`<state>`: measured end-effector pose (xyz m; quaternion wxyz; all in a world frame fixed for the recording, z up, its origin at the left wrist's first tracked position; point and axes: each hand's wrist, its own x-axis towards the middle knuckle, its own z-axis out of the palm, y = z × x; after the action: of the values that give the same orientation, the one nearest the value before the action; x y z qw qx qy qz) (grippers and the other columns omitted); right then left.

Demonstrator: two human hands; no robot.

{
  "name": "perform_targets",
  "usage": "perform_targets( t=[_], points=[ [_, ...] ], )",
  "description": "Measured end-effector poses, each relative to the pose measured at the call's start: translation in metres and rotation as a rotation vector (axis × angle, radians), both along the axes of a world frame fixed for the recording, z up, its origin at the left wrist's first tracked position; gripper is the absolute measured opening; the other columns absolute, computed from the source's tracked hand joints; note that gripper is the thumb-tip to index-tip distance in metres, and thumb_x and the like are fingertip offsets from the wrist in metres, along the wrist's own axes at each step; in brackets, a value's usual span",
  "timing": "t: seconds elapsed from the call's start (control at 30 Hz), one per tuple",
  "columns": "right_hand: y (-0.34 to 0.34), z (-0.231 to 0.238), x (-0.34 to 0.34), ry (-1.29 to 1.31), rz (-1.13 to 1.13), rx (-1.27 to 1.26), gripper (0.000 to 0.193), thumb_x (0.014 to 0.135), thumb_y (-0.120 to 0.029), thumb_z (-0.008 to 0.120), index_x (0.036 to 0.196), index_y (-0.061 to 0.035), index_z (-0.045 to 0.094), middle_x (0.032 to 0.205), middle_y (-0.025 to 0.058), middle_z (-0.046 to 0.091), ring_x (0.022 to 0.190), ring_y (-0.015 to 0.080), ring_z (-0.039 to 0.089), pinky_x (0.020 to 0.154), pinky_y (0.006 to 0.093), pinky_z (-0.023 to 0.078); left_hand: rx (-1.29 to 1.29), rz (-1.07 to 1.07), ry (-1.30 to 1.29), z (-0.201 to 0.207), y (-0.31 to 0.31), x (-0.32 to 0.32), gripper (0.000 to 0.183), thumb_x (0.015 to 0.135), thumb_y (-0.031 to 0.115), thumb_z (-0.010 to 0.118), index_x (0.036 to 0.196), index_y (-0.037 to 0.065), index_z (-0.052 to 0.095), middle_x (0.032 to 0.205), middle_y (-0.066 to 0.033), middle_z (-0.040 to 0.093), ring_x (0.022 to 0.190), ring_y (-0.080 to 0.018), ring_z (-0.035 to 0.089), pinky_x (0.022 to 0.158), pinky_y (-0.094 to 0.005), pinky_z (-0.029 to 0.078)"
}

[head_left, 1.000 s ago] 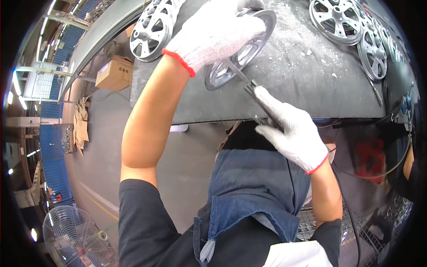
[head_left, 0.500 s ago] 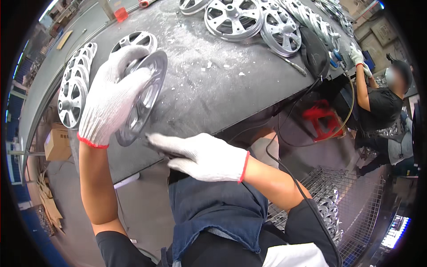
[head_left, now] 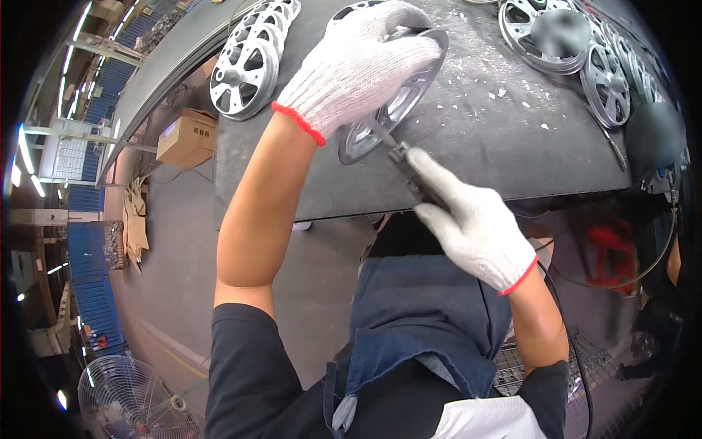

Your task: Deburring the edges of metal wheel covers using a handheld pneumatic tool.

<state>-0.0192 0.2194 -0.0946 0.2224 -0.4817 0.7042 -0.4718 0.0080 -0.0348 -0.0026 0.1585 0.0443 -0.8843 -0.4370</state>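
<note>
My left hand (head_left: 365,66), in a white knit glove with a red cuff, is closed on a silver spoked metal wheel (head_left: 415,94), which it holds tilted on edge above the dark worktable (head_left: 504,161). My right hand (head_left: 475,223), gloved the same way, grips a hand tool (head_left: 398,151) with a dark handle and a narrow metal blade. The blade reaches the lower spokes of the wheel; whether it touches is hard to make out. Behind my left hand, part of another wheel (head_left: 355,9) shows.
Left on the table stands a row of wheels (head_left: 245,77); more wheels (head_left: 607,88) lie at the far right by a slim rod (head_left: 614,146). Pale flakes litter the tabletop. A carton (head_left: 189,139), a fan (head_left: 139,399), a red stool (head_left: 610,252) and a wire basket (head_left: 512,366) surround it.
The view has swung left, so everything appears further right. My right hand has brought the tool up to the wheel, while my left hand keeps its hold.
</note>
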Motion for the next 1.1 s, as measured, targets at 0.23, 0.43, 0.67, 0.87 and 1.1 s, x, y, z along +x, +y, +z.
perform_targets(
  t=[0.23,0.43,0.67,0.87,1.1],
  points=[
    [0.004,0.008,-0.007,0.095,-0.022,0.052,0.058,0.105,-0.019,0.069,0.162,-0.0161,0.057,0.129,0.0233,0.077,0.115,0.0434,0.075,0.098,0.0514,0.060,-0.003,0.071,-0.056,0.008,0.013,0.002,0.037,0.102,0.020,0.070,0.130,-0.004,0.073,0.123,-0.0151,0.076,0.112,-0.0234,0.071,0.099,-0.0348,0.055],
    [0.004,0.000,-0.007,0.060,0.144,0.085,0.062,0.104,-0.028,0.068,0.163,-0.0200,0.054,0.093,0.0316,0.074,0.090,0.0526,0.074,0.083,0.0607,0.057,0.231,0.154,-0.107,-0.001,0.013,0.015,0.040,0.108,0.015,0.066,0.145,-0.001,0.067,0.128,-0.0055,0.073,0.112,-0.0128,0.068,0.092,-0.0294,0.057],
    [0.011,-0.003,-0.003,-0.058,0.102,0.043,0.064,0.102,-0.024,0.068,0.164,-0.0182,0.054,0.093,0.0285,0.076,0.089,0.0510,0.075,0.085,0.0580,0.057,0.168,0.210,-0.147,-0.006,0.011,0.003,0.037,0.108,0.017,0.066,0.142,0.003,0.068,0.096,0.0043,0.060,0.080,-0.0032,0.050,0.071,-0.0215,0.041],
    [0.013,-0.004,-0.003,-0.080,0.101,0.100,0.071,0.106,-0.027,0.064,0.173,-0.0236,0.042,0.103,0.0315,0.076,0.096,0.0513,0.074,0.090,0.0551,0.058,0.201,0.186,-0.131,-0.008,0.001,-0.002,0.035,0.108,0.018,0.067,0.140,0.004,0.070,0.105,0.0029,0.065,0.084,-0.0032,0.052,0.074,-0.0217,0.044],
    [-0.011,-0.018,0.010,0.065,0.060,-0.102,0.064,0.107,-0.027,0.063,0.167,-0.0152,0.047,0.112,0.0323,0.076,0.099,0.0534,0.074,0.091,0.0587,0.059,0.415,0.246,-0.153,0.016,0.007,0.025,0.038,0.107,0.017,0.068,0.142,0.001,0.070,0.137,-0.0087,0.073,0.118,-0.0162,0.070,0.097,-0.0298,0.057]
  ],
)
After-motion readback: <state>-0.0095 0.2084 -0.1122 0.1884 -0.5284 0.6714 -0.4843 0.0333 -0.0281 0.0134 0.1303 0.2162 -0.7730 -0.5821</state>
